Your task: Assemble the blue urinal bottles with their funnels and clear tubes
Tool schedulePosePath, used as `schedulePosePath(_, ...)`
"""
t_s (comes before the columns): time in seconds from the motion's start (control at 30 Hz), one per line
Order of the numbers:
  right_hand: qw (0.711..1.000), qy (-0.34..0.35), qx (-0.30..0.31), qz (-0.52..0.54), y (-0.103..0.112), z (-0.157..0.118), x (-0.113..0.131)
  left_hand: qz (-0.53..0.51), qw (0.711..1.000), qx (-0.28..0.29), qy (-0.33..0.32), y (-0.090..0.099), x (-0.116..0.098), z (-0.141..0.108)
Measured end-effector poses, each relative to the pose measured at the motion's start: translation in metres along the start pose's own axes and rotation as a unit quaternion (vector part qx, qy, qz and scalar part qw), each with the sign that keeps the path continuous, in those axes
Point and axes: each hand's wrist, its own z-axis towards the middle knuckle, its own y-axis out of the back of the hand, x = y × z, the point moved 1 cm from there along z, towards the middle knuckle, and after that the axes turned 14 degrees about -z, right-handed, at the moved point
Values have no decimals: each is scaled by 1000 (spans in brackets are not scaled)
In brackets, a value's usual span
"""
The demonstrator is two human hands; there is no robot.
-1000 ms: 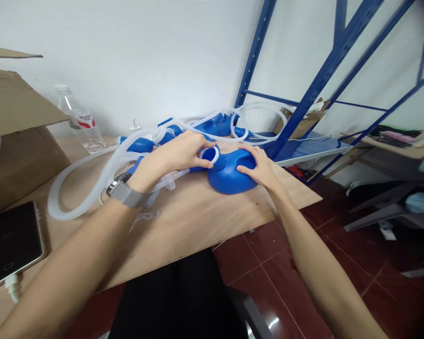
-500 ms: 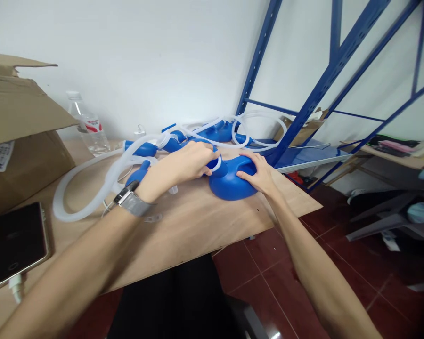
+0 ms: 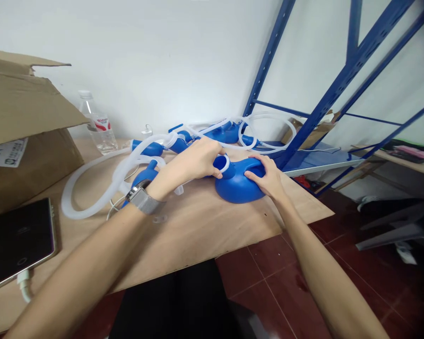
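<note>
A squat blue plastic urinal bottle (image 3: 238, 187) rests on the wooden table, its mouth tilted toward the left. A white ring (image 3: 227, 164) lines the rim of that mouth. My left hand (image 3: 207, 159), with a watch on its wrist, pinches the mouth's edge between thumb and fingers; some fingertips are hidden behind it. Around the bottle's handle side, my right hand (image 3: 266, 175) is closed, thumb on top and fingers behind. Just left of the bottle lie translucent hoses (image 3: 115, 181) and blue funnel-shaped parts (image 3: 146, 173), partly covered by my left forearm.
On the left stand an open cardboard box (image 3: 53, 150) and a clear water bottle (image 3: 104, 134); a phone (image 3: 23, 242) with a white cable lies in front. More blue bottles with coiled hoses (image 3: 268, 117) are at the back, beside a blue metal rack (image 3: 314, 113).
The view has swung slightly left. My left fingers have shifted on the bottle's mouth, so more of the white ring and the opening shows. My right hand keeps its hold.
</note>
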Motion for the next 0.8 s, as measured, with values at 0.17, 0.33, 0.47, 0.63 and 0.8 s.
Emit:
schedulePosePath(0.17, 1000, -2, -5, 6, -2, 2, 0, 16, 999, -25, 45, -8, 0, 2)
schedulePosePath(0.33, 1000, -15, -5, 15, -3, 3, -3, -42, 997, -28, 62, -2, 5, -3)
schedulePosePath(0.47, 1000, -20, -5, 20, -4, 3, -3, -144, 988, -10, 61, 1, 13, -5)
schedulePosePath(0.63, 1000, -19, -7, 16, -3, 2, 5, -204, 969, -128, 58, -30, 7, 4)
schedulePosePath(0.8, 1000, -14, -4, 22, -3, 1, 14, -143, 975, -169, 34, -61, 7, 8)
